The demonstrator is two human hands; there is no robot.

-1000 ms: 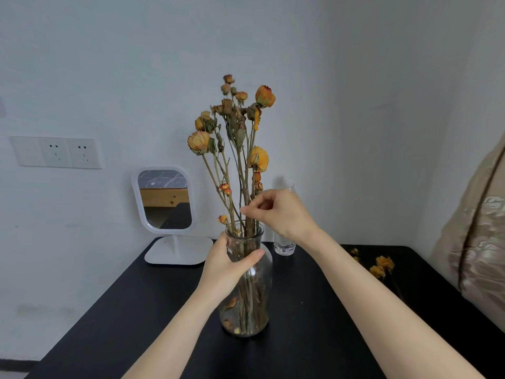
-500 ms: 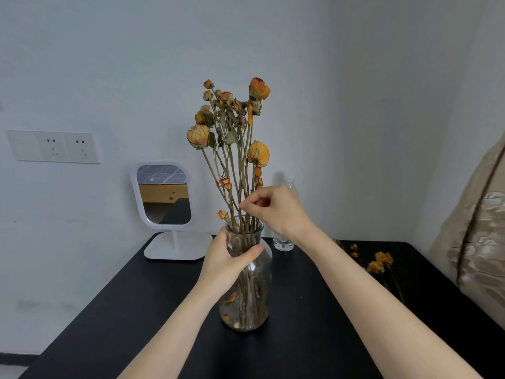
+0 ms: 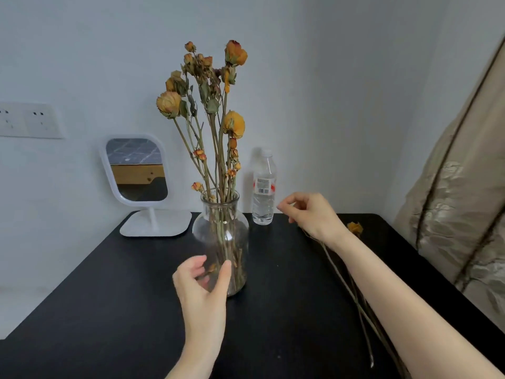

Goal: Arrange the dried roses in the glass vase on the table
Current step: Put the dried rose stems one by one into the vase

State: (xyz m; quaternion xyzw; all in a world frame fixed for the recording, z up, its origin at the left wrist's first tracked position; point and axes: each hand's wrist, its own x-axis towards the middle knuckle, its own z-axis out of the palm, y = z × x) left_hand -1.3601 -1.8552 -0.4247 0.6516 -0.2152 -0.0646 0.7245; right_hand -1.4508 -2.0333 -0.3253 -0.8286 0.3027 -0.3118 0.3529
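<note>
Left hand (image 3: pixel 202 285): nearest item, forearm rising from the lower edge, palm turned toward the glass vase (image 3: pixel 221 242). Fingers relaxed and slightly curved beside the vase's lower body, thumb in front of the glass; contact cannot be told; nothing gripped.

Loose dried roses (image 3: pixel 355 296): right of the vase, lying flat on the bench (image 3: pixel 109 310), long bare stems running under the right forearm, one yellow head at the far end.

Glass vase: upright, mid-bench, well in from every edge. Holds the dried roses (image 3: pixel 218 105), stems bunched in the neck, heads spread above.

Right hand (image 3: pixel 311 214): right of the vase at neck height, well apart from it, raised above the bench. Fingers loosely curled, thumb and forefinger tips near each other, holding nothing.

Water bottle (image 3: pixel 263 192): just behind and right of the vase, upright, between the vase and the right hand.

Mirror (image 3: pixel 139 173): behind and left of the vase, on a white stand.

Bare dark bench surface left of and in front of the vase; beige fabric (image 3: pixel 464 214) crowds the bench edge far right of the vase.
</note>
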